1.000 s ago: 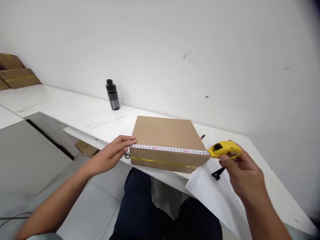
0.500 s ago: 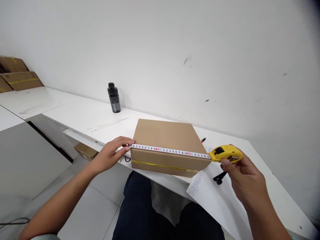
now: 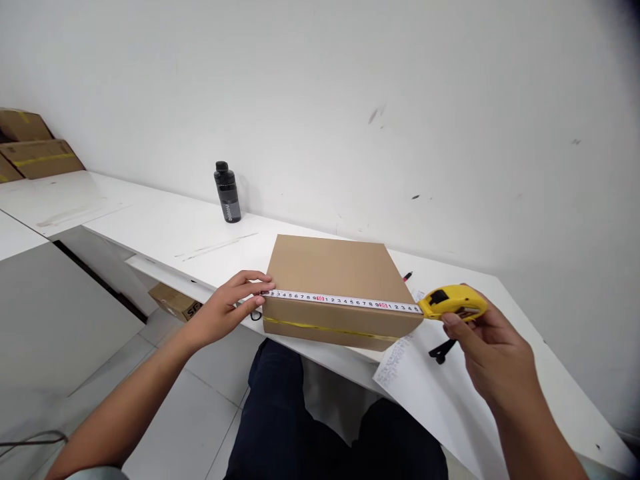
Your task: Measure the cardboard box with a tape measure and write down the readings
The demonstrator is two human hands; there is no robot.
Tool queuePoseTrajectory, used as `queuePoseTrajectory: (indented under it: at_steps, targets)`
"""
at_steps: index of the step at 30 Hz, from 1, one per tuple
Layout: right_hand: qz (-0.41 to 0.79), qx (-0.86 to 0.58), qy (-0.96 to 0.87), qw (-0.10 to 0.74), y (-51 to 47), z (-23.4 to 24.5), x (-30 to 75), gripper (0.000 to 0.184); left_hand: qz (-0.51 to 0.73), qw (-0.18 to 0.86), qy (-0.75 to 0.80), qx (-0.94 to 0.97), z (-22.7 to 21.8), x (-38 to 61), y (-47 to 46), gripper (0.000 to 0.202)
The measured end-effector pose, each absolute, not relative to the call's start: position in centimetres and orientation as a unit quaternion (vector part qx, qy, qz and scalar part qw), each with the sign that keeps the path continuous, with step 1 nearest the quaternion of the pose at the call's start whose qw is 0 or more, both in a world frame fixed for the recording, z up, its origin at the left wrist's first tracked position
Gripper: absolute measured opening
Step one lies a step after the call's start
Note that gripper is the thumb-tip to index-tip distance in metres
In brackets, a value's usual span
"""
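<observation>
A closed brown cardboard box (image 3: 333, 270) with a yellow strap lies on the white table (image 3: 165, 230), close to its front edge. A white measuring tape blade (image 3: 345, 302) stretches along the box's near top edge. My left hand (image 3: 233, 303) pinches the blade's end at the box's left corner. My right hand (image 3: 493, 357) is closed on the yellow tape measure case (image 3: 453, 301), just off the box's right corner.
A sheet of paper (image 3: 430, 390) with writing overhangs the table edge under my right hand, with a black clip (image 3: 441, 350) on it. A red pen (image 3: 407, 276) lies behind the box. A black bottle (image 3: 227, 192) stands by the wall. Cardboard boxes (image 3: 35, 155) are stacked far left.
The tape stays stretched along the box edge. Both hands hold nearly still; the blade's readings have shifted slightly to the right.
</observation>
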State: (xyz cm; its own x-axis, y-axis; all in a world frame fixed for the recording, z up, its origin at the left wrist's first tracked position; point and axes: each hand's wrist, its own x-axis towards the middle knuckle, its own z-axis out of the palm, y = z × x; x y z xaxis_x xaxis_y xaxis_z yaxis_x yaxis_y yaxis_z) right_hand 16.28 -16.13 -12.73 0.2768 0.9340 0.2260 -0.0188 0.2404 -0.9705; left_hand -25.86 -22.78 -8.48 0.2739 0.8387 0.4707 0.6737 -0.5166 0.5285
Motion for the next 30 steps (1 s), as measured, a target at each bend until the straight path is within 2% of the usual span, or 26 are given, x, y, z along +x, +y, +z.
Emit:
queuePoseTrajectory:
  at_steps: [5, 11, 16, 30]
  targets:
    - [0.339, -0.467, -0.497, 0.648, -16.1, -12.4, 16.0, 0.072, 0.382, -0.002, 0.478, 0.791, -10.3, -25.8, -22.3, 0.037]
    - [0.369, -0.432, -0.521, 0.637, -15.4, -11.6, 16.1, 0.068, 0.432, -0.085, 0.496, 0.748, -12.2, -24.8, -21.4, 0.04]
    - [0.379, -0.433, -0.538, 0.615, -15.5, -11.4, 16.4, 0.067, 0.429, -0.098, 0.525, 0.728, -11.9, -24.4, -21.1, 0.033]
    - [0.396, -0.426, -0.517, 0.627, -15.4, -11.7, 16.2, 0.068, 0.416, -0.102, 0.521, 0.738, -11.4, -24.7, -21.0, 0.034]
